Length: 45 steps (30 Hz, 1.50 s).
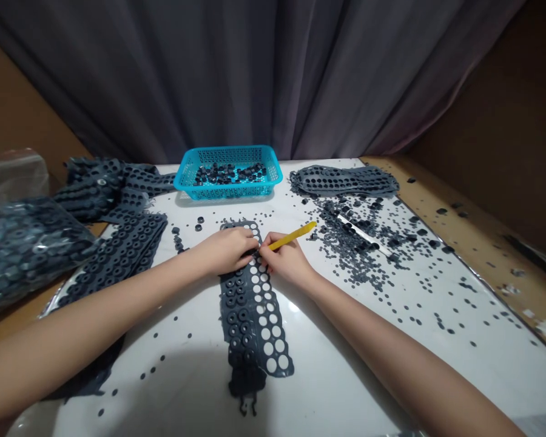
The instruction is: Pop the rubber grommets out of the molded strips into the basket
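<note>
A dark rubber sheet (260,306) lies lengthwise in front of me. Its right side has rows of punched-out round holes, and its left side still carries round ring-shaped parts (237,331). My left hand (231,249) rests on the upper part of the sheet, fingers bent together at a small black piece by the holes; whether it grips that piece is hard to see. Closed round a yellow pen-like tool (293,235), my right hand (283,258) meets the left fingertips at the sheet. The tool's tip is hidden between the hands.
A blue basket (230,193) holding black rings stands at the back. More rubber sheets lie at left (118,249) and back right (346,181). A clear bag of parts (27,249) sits far left. Small black discs (359,261) and a white stick (364,233) are scattered at right.
</note>
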{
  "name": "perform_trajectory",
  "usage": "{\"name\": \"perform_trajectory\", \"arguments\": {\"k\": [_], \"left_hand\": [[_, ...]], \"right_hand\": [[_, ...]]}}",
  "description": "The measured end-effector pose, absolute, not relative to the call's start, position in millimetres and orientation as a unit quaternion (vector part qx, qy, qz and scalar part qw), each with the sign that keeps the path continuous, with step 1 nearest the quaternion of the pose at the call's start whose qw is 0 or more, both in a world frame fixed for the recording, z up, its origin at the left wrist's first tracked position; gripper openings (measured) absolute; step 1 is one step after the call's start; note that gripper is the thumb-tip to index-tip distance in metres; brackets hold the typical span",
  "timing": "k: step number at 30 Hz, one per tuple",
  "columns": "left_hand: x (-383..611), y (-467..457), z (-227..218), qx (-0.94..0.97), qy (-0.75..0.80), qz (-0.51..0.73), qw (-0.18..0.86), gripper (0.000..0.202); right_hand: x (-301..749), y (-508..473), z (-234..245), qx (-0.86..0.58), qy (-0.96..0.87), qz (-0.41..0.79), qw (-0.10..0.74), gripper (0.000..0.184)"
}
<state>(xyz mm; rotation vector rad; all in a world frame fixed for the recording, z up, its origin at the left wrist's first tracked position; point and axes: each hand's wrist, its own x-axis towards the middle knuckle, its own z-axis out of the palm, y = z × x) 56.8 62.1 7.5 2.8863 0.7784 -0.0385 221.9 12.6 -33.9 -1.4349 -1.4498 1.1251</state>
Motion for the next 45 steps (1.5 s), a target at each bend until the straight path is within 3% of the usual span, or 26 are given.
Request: {"name": "perform_trajectory", "arguments": {"k": [8,11,19,27,32,36,40,45], "left_hand": [[60,63,-4,0.988,0.117,-0.038,-0.098,0.018],[55,63,-12,0.988,0.115,-0.002,-0.099,0.021],[46,67,-14,0.888,0.366,0.189,0.203,0.018],[44,73,-4,0.838,0.388,0.132,0.360,0.025],[39,79,-7,0.776,0.424,0.191,0.426,0.029],[39,81,-8,0.801,0.412,0.209,0.381,0.022],[45,85,-3,0.899,0.325,0.145,0.254,0.024],[49,92,6,0.941,0.262,0.066,0.203,0.022]], "right_hand": [[222,11,-33,-0.569,-0.548,0.474,0.389,0.008],[222,11,-33,-0.575,-0.555,0.457,0.391,0.009],[222,12,-31,-0.580,-0.536,0.476,0.387,0.010],[225,14,-32,-0.561,-0.515,0.515,0.394,0.008],[229,14,-29,-0.532,-0.476,0.562,0.417,0.004],[229,21,-30,-0.536,-0.420,0.573,0.457,0.004],[225,30,-34,-0.544,-0.460,0.544,0.442,0.004],[222,32,-37,-0.562,-0.509,0.491,0.429,0.006]]}}
